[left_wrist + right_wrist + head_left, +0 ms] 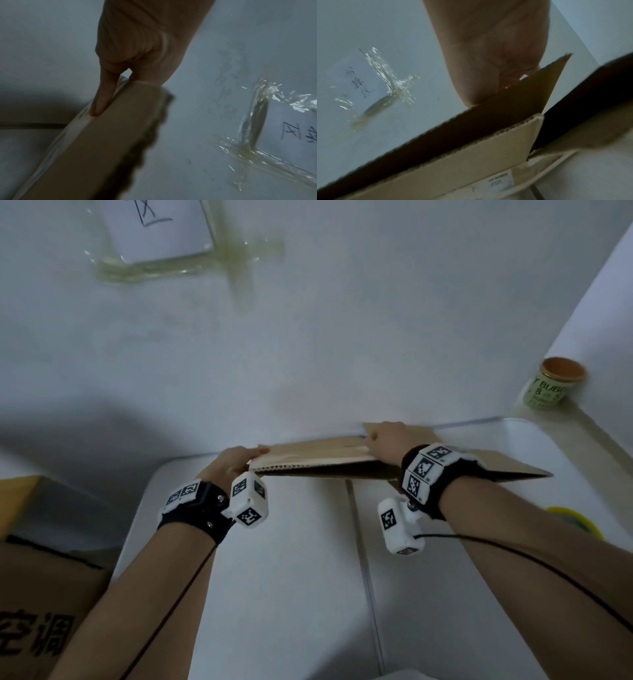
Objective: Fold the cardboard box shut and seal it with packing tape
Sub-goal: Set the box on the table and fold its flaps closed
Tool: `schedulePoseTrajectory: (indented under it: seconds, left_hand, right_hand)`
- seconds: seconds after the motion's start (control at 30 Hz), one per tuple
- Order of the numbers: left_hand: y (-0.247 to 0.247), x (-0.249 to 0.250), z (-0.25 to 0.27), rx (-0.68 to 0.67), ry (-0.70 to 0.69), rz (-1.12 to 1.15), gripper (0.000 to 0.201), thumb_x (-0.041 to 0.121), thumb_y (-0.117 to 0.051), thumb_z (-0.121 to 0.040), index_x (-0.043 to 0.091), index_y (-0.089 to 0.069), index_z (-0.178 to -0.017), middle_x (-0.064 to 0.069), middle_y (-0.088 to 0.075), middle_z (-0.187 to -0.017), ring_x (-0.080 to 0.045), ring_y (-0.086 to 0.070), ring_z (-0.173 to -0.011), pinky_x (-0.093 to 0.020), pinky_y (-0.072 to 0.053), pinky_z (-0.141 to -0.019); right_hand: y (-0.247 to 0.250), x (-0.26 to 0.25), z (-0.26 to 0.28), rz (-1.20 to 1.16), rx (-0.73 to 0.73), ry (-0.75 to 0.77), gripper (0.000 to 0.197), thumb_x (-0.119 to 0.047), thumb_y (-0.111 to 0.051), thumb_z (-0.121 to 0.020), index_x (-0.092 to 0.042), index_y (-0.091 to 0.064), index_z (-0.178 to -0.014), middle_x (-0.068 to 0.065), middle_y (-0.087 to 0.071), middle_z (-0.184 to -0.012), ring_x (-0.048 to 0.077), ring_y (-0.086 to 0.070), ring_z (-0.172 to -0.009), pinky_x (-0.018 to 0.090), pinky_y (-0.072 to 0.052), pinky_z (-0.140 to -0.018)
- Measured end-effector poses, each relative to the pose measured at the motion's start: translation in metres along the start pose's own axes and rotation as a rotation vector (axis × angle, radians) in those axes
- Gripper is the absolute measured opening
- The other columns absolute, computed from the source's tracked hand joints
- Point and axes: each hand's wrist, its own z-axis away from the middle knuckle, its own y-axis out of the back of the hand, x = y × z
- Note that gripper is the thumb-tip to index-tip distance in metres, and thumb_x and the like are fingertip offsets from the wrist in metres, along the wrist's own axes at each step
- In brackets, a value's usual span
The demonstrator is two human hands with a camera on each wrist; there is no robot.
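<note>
A flattened brown cardboard box [318, 455] is held in the air over the white table [291, 577], close to the wall. My left hand [236, 462] pinches its left end. In the left wrist view one finger [101, 102] lies straight along the box's [106, 148] edge. My right hand [387, 440] lies on top near the middle, fingers hooked over the far edge. The right wrist view shows its palm [488, 67] above an open flap of the box [471, 155], with the fingers hidden behind it. A yellow-green roll [579, 520], possibly tape, peeks out past my right forearm.
A green jar with a brown lid [551, 385] stands on the ledge at the right. A large printed brown carton [41, 594] sits at the lower left beside the table. A paper note [161, 231] is taped to the wall above.
</note>
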Motion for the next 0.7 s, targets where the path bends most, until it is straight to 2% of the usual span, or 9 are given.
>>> schedulePoseTrajectory:
  seconds: [0.13, 0.23, 0.3, 0.37, 0.4, 0.47, 0.53, 0.6, 0.7]
  left_hand:
    - [-0.006, 0.022, 0.002, -0.053, -0.057, 0.271, 0.028, -0.008, -0.039, -0.095, -0.013, -0.049, -0.121, -0.031, -0.051, -0.134, -0.029, -0.066, -0.084, -0.032, -0.061, -0.063]
    - [-0.011, 0.041, 0.013, -0.097, -0.017, 0.447, 0.023, -0.012, -0.031, -0.094, -0.020, -0.051, -0.102, -0.046, -0.058, -0.103, -0.048, -0.069, -0.077, -0.044, -0.060, -0.072]
    - [-0.013, 0.051, 0.020, -0.112, 0.002, 0.549, 0.022, -0.009, -0.031, -0.096, -0.017, -0.051, -0.098, -0.039, -0.064, -0.088, -0.044, -0.070, -0.074, -0.039, -0.061, -0.069]
    - [-0.014, 0.056, 0.024, -0.139, -0.018, 0.579, 0.023, -0.007, -0.031, -0.097, -0.016, -0.053, -0.100, -0.037, -0.060, -0.096, -0.043, -0.070, -0.073, -0.039, -0.061, -0.069]
    - [-0.015, 0.058, 0.027, -0.151, -0.023, 0.583, 0.024, -0.008, -0.031, -0.098, -0.017, -0.053, -0.103, -0.038, -0.059, -0.099, -0.044, -0.071, -0.072, -0.041, -0.060, -0.072]
    - [-0.014, 0.059, 0.027, -0.220, -0.009, 0.599, 0.028, -0.007, -0.028, -0.099, -0.017, -0.049, -0.114, -0.033, -0.060, -0.102, -0.040, -0.072, -0.072, -0.039, -0.058, -0.075]
    - [-0.015, 0.060, 0.029, -0.232, -0.008, 0.573, 0.026, -0.005, -0.027, -0.100, -0.013, -0.047, -0.115, -0.029, -0.062, -0.099, -0.038, -0.071, -0.072, -0.039, -0.059, -0.071]
    - [-0.017, 0.058, 0.031, -0.234, -0.007, 0.625, 0.026, -0.005, -0.028, -0.099, -0.018, -0.051, -0.103, -0.036, -0.065, -0.083, -0.045, -0.070, -0.073, -0.042, -0.058, -0.074]
    - [-0.015, 0.052, 0.033, -0.231, 0.008, 0.686, 0.027, -0.006, -0.028, -0.099, -0.018, -0.052, -0.094, -0.040, -0.060, -0.084, -0.048, -0.065, -0.094, -0.040, -0.056, -0.080]
  right_hand:
    - [0.034, -0.002, 0.010, -0.064, 0.249, 0.050, 0.054, -0.051, -0.021, -0.099, -0.014, -0.051, -0.073, 0.004, -0.055, -0.082, 0.026, -0.058, -0.092, 0.043, -0.039, -0.096]
    - [0.052, -0.001, 0.018, -0.069, 0.303, 0.182, 0.063, -0.066, -0.015, -0.094, -0.020, -0.047, -0.065, -0.005, -0.052, -0.066, 0.018, -0.051, -0.069, 0.047, -0.036, -0.101]
    - [0.060, 0.002, 0.023, -0.064, 0.311, 0.287, 0.065, -0.076, -0.020, -0.086, -0.026, -0.061, -0.090, -0.007, -0.064, -0.080, 0.016, -0.058, -0.077, 0.048, -0.037, -0.102]
    - [0.064, 0.009, 0.026, 0.005, 0.270, 0.356, 0.074, -0.082, -0.031, -0.079, -0.030, -0.050, -0.128, -0.004, -0.066, -0.114, 0.018, -0.060, -0.104, 0.049, -0.033, -0.106]
    - [0.065, 0.014, 0.025, 0.064, 0.249, 0.368, 0.078, -0.079, -0.040, -0.078, -0.029, -0.039, -0.139, -0.002, -0.060, -0.127, 0.020, -0.057, -0.115, 0.048, -0.032, -0.108]
    - [0.064, 0.025, 0.022, 0.197, 0.236, 0.330, 0.074, -0.055, -0.056, -0.085, -0.025, -0.027, -0.146, 0.002, -0.051, -0.137, 0.024, -0.048, -0.124, 0.047, -0.030, -0.109]
    - [0.065, 0.035, 0.015, 0.243, 0.302, 0.266, 0.048, -0.033, -0.056, -0.090, -0.023, -0.043, -0.135, 0.003, -0.058, -0.125, 0.025, -0.049, -0.119, 0.042, -0.033, -0.104]
    - [0.068, 0.038, 0.012, 0.288, 0.382, 0.243, 0.019, -0.028, -0.053, -0.094, -0.023, -0.061, -0.110, 0.001, -0.066, -0.103, 0.024, -0.053, -0.107, 0.037, -0.035, -0.095]
    - [0.084, 0.028, 0.013, 0.424, 0.499, 0.283, 0.015, -0.027, -0.054, -0.093, -0.020, -0.067, -0.093, 0.001, -0.067, -0.092, 0.024, -0.053, -0.096, 0.035, -0.032, -0.085]
